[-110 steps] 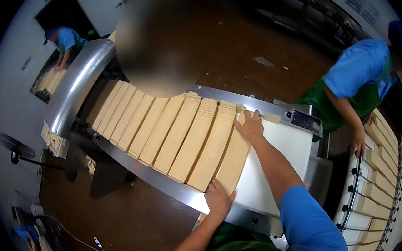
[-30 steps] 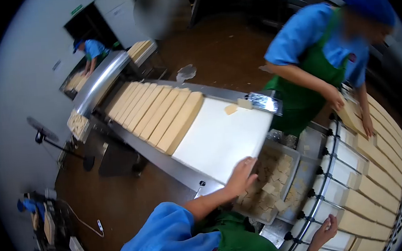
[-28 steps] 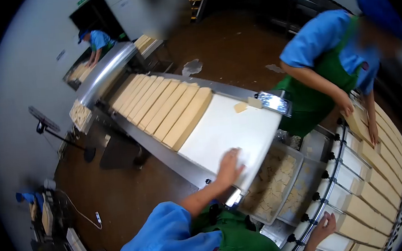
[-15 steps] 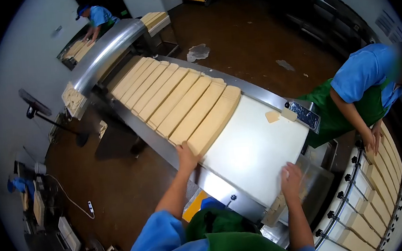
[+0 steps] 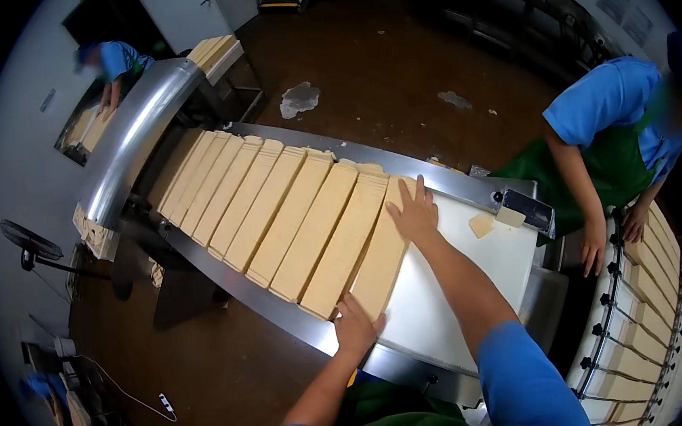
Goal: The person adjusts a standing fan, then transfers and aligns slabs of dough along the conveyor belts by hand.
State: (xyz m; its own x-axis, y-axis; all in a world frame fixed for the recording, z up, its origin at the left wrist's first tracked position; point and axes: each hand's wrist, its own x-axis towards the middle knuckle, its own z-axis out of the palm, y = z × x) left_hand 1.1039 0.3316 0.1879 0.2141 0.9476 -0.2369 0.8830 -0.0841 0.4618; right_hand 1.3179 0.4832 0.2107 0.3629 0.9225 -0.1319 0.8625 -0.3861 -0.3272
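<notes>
The spread left grip (image 5: 356, 328) and right grip (image 5: 415, 211) touch one slab (image 5: 380, 268).

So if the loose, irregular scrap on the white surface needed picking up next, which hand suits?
Probably the right hand: it rests on the far end of the slab, closer to the scrap. The left hand is at the near end, with the right forearm in between.

1. On my feed, the curved hood (image 5: 140, 141) looks like glossy metal.
2. I see the white bench top (image 5: 427, 311) smooth, faintly shiny.
3. The pale slabs (image 5: 376, 267) look matt, some ridged at one end.
</notes>
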